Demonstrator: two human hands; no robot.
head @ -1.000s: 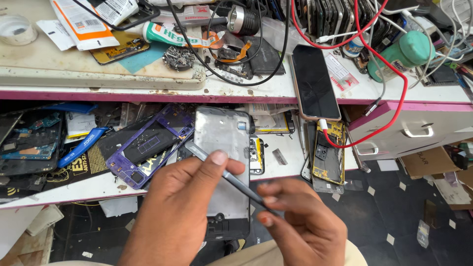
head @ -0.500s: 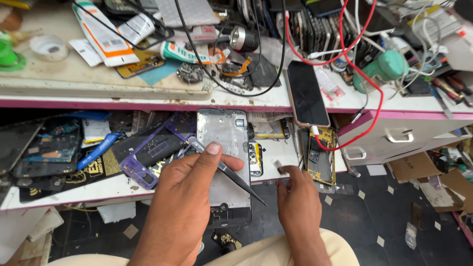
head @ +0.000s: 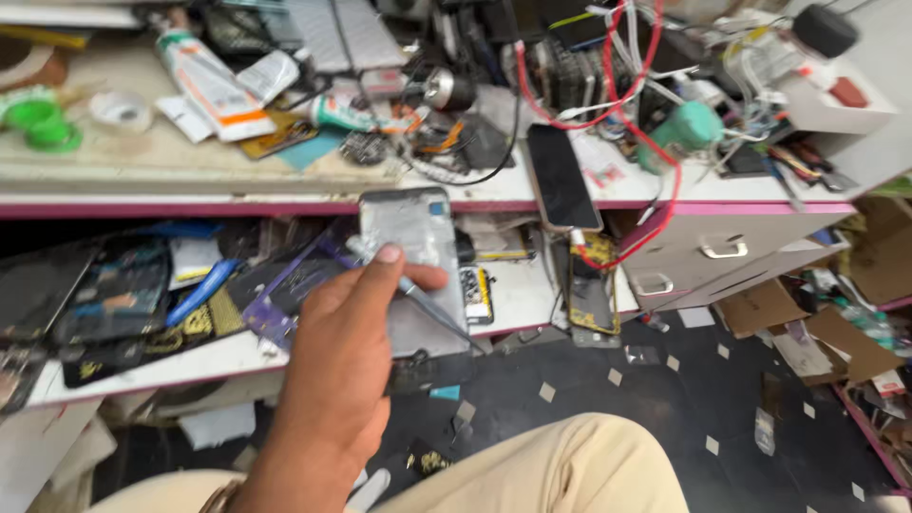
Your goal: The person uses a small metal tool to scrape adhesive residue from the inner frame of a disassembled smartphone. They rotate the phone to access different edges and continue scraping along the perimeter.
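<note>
Workbench (head: 133, 171): a cluttered pale top with a pink front edge ran across the upper half of the frame, crowded with tubes, tape rolls, cables and phone parts.
Lower shelf (head: 142, 366): a white board below the bench top, left of centre, carried dark phone frames, circuit boards and a blue strip.
Floor (head: 722, 389): dark, at lower right, strewn with small pale scraps and torn cardboard.
Trouser leg (head: 560, 475): beige cloth filled the bottom centre of the frame.
Drawer unit (head: 722, 252): white with metal handles, at right of centre under the bench edge.
Left hand (head: 347, 351): it rose from the bottom centre-left, back toward the camera; thumb and fingers were closed around the phone back and the tool together, the thumb tip pressed on the panel's face.
Phone back panel (head: 408, 237): a silvery grey opened phone body, held upright at the centre of the frame, in front of the lower shelf and just under the bench edge.
Black smartphone (head: 560, 180): it lay screen up on the bench top, right of centre, a cable plugged in at its lower end.
Red cable (head: 665, 180): it looped from the upper middle down past the black smartphone to the drawer unit.
Thin metal tool (head: 437, 309): a slim grey rod lay slanted across the panel, its point low and to the right, pinned under the left hand's fingers.
Right hand: out of the frame.
</note>
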